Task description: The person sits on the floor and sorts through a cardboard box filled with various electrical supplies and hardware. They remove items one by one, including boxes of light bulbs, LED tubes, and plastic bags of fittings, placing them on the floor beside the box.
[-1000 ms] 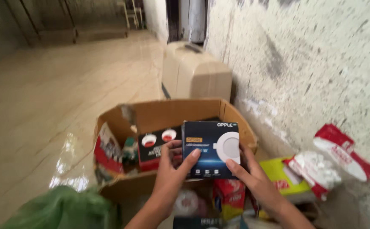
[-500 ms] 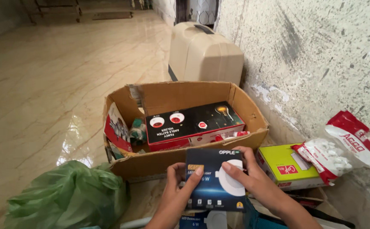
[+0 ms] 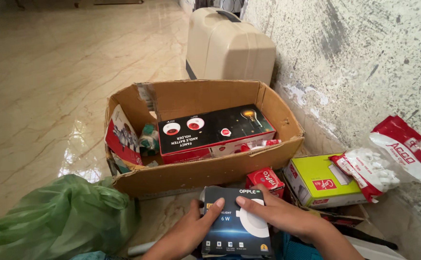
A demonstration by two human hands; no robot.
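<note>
Both hands grip a flat, dark blue square cardboard box (image 3: 237, 221) printed with a white round lamp, low in the frame and just in front of the open carton. The left hand (image 3: 197, 228) curls around the box's left edge, thumb lying across the printed face. The right hand (image 3: 273, 214) closes over the upper right part, fingers spread flat on the white disc picture.

Just behind it stands an open brown corrugated cardboard carton (image 3: 205, 168) with its flaps up. Inside lies a long black-and-red rectangular package (image 3: 215, 131) with pictures of round fittings and a glowing bulb on its top; at the carton's left end a red-and-white printed packet (image 3: 122, 137) leans against the wall, a small green-and-white item beside it.

To the right of the held box sits a small red cardboard box (image 3: 266, 179), then a lime-green rectangular box (image 3: 322, 180) with a red label. A clear plastic bag with red printed ends (image 3: 379, 166), full of small white pieces, rests against the wall (image 3: 364, 53), which is rough and speckled grey-white. A crumpled green plastic bag (image 3: 61, 216) lies at lower left.

Everything rests on a glossy beige marble floor (image 3: 51, 86). A cream hard plastic case (image 3: 229, 45) stands against the wall behind the carton.
</note>
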